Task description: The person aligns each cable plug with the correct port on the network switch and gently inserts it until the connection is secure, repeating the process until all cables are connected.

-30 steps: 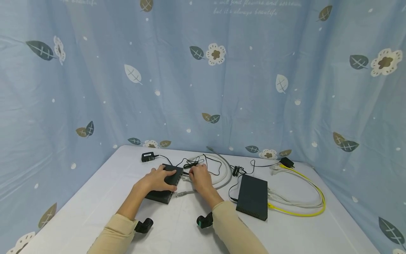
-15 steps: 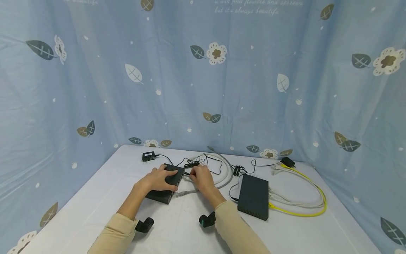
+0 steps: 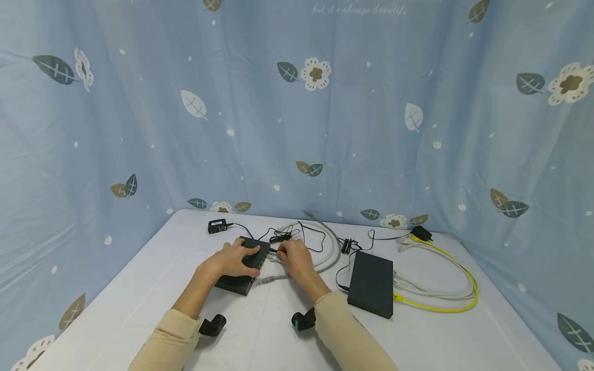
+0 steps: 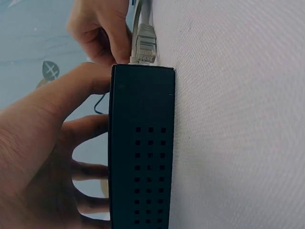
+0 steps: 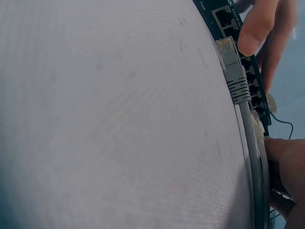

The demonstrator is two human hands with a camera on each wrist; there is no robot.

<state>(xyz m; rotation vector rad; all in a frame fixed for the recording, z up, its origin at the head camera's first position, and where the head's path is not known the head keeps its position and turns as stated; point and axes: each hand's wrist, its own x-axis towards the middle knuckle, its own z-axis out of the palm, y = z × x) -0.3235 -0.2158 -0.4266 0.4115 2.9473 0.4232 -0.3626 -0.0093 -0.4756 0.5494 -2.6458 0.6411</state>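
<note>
A black network switch (image 3: 255,260) lies left of centre on the table. My left hand (image 3: 232,261) rests on its top with fingers spread, the thumb at the edge with the row of ports (image 5: 255,83). At the far end of that side, my right hand (image 3: 295,258) pinches a black power plug (image 3: 273,251) between thumb and fingers. The plug's tip is at the switch's edge; my right fingers hide most of it. Below my right hand, the clear connector (image 5: 228,55) of a grey network cable (image 3: 278,278) lies beside the ports.
A second black switch (image 3: 370,283) stands to the right, with yellow (image 3: 445,310) and white cables (image 3: 431,294) at its side. Power adapters lie at the back left (image 3: 217,226) and back right (image 3: 421,233). Coiled black cords (image 3: 280,238) and looped grey cable lie behind my right hand.
Both hands keep their places on the switch and the plug. My right forearm has shifted slightly to the right, and the head view has tilted a little.
</note>
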